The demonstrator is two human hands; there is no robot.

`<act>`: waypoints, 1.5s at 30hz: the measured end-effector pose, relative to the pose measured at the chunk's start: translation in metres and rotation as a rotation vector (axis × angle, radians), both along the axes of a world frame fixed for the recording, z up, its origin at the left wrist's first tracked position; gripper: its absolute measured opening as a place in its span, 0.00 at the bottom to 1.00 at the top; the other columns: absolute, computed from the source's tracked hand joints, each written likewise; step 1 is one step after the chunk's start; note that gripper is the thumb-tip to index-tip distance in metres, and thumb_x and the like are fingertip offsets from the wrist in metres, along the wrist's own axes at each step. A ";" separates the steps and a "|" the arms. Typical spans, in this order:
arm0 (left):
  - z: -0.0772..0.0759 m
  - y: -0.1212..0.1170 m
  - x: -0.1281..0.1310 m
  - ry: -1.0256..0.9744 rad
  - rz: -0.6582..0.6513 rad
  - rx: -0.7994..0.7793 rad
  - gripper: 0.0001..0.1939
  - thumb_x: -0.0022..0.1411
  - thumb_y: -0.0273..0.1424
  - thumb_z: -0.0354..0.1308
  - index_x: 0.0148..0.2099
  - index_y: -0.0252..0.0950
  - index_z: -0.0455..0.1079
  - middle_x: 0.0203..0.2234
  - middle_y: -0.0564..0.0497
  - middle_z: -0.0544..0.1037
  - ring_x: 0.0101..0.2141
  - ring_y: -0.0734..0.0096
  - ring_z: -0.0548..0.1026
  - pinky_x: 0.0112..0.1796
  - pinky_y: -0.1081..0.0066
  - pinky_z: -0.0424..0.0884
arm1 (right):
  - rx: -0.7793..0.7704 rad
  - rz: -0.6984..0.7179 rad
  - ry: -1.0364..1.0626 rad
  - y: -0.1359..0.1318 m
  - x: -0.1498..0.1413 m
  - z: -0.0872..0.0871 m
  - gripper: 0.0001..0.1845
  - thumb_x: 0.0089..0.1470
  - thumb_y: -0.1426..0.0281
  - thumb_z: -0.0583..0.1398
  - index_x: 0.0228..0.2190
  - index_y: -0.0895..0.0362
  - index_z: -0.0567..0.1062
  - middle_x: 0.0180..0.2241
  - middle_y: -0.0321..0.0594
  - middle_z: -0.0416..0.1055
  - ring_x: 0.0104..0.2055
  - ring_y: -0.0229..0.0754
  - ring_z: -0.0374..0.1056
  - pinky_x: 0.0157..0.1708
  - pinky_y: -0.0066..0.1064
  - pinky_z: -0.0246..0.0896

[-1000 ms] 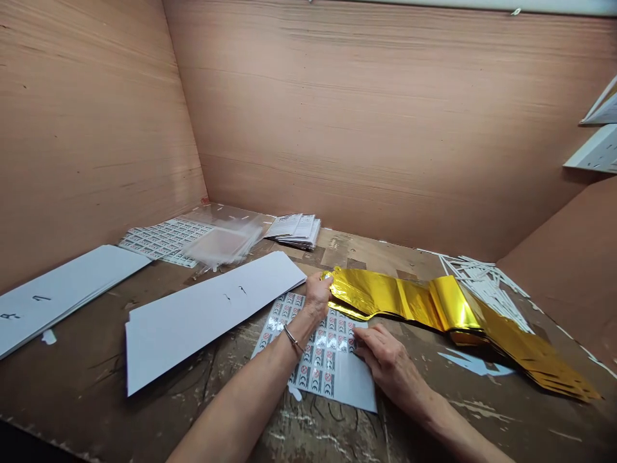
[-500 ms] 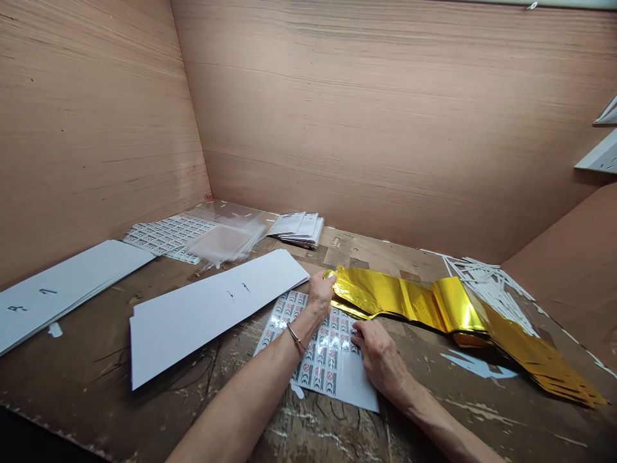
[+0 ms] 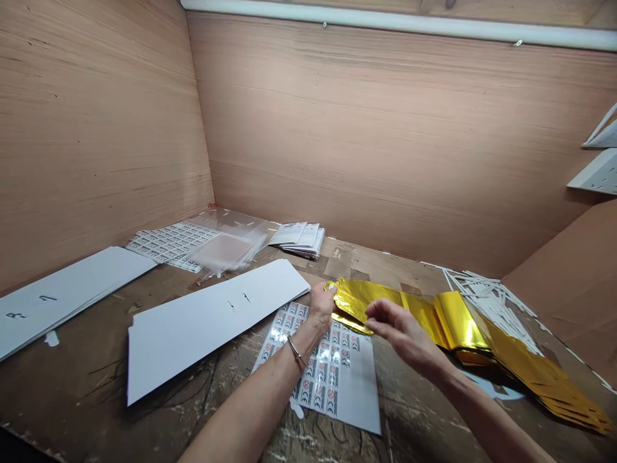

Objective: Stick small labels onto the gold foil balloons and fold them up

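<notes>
My left hand (image 3: 322, 305) is closed on the near-left end of a stack of shiny gold foil strips (image 3: 359, 292), which stretch away to the right and fold over themselves. Above the foil, my right hand (image 3: 393, 325) is pinched, thumb against forefinger. A small sticker seems to be in that pinch, mostly hidden by the fingers. Below both hands lies a sheet of CE-mark stickers (image 3: 318, 366), partly covered by my left forearm. Its right side is bare white backing.
White trapezoid cards (image 3: 212, 321) lie left of the sticker sheet, with more cards (image 3: 72, 289) farther left. Behind them are another sticker sheet (image 3: 168, 243), clear plastic bags (image 3: 229, 247) and printed leaflets (image 3: 301, 238). White sticks (image 3: 491, 302) lie at the back right. Wooden walls enclose the table.
My right hand has lifted off the sticker sheet and moved up and right over the gold foil. My left hand keeps its grip on the foil's end. The view has tilted slightly upward.
</notes>
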State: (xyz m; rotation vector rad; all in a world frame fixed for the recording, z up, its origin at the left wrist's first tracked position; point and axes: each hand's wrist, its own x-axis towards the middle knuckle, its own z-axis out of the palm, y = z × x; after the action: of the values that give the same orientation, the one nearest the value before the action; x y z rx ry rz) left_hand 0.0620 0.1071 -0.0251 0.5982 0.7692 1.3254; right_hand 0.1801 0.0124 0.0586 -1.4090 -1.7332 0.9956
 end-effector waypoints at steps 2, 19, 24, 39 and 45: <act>0.000 0.000 0.000 -0.010 0.008 -0.005 0.07 0.39 0.26 0.57 0.25 0.31 0.63 0.17 0.53 0.68 0.18 0.75 0.68 0.22 0.73 0.64 | -0.005 -0.033 0.066 0.023 0.002 0.001 0.08 0.41 0.67 0.57 0.26 0.57 0.65 0.23 0.31 0.61 0.26 0.33 0.57 0.28 0.26 0.53; -0.003 0.003 -0.001 0.064 0.042 -0.026 0.09 0.40 0.31 0.57 0.25 0.31 0.63 0.17 0.54 0.67 0.16 0.80 0.63 0.19 0.77 0.59 | 0.068 -0.119 -0.059 0.107 -0.006 -0.045 0.06 0.36 0.69 0.56 0.22 0.58 0.65 0.21 0.32 0.64 0.24 0.34 0.59 0.24 0.25 0.53; -0.005 0.004 0.000 0.069 0.042 -0.008 0.09 0.40 0.31 0.57 0.24 0.31 0.63 0.17 0.54 0.67 0.17 0.79 0.64 0.20 0.76 0.59 | 0.130 -0.126 -0.186 0.113 -0.004 -0.052 0.05 0.38 0.70 0.55 0.24 0.58 0.66 0.23 0.34 0.66 0.26 0.35 0.61 0.25 0.25 0.53; -0.006 0.003 0.000 0.089 0.090 0.001 0.07 0.42 0.30 0.54 0.23 0.32 0.60 0.16 0.56 0.64 0.17 0.80 0.62 0.18 0.78 0.57 | 0.485 -0.151 -0.663 0.077 -0.027 -0.048 0.09 0.51 0.72 0.50 0.29 0.59 0.69 0.30 0.44 0.64 0.35 0.42 0.57 0.35 0.31 0.50; 0.001 0.001 0.000 0.009 0.067 0.000 0.06 0.42 0.30 0.53 0.23 0.32 0.59 0.15 0.56 0.63 0.16 0.80 0.63 0.19 0.77 0.59 | 0.734 0.010 -1.055 0.040 -0.020 -0.051 0.08 0.49 0.70 0.54 0.32 0.60 0.69 0.31 0.45 0.65 0.34 0.43 0.56 0.34 0.33 0.50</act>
State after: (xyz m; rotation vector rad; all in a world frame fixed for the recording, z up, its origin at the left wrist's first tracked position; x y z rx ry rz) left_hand 0.0622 0.1079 -0.0245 0.5829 0.8028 1.3849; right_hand 0.1599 0.0528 0.0071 -1.4597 -2.4264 -0.5429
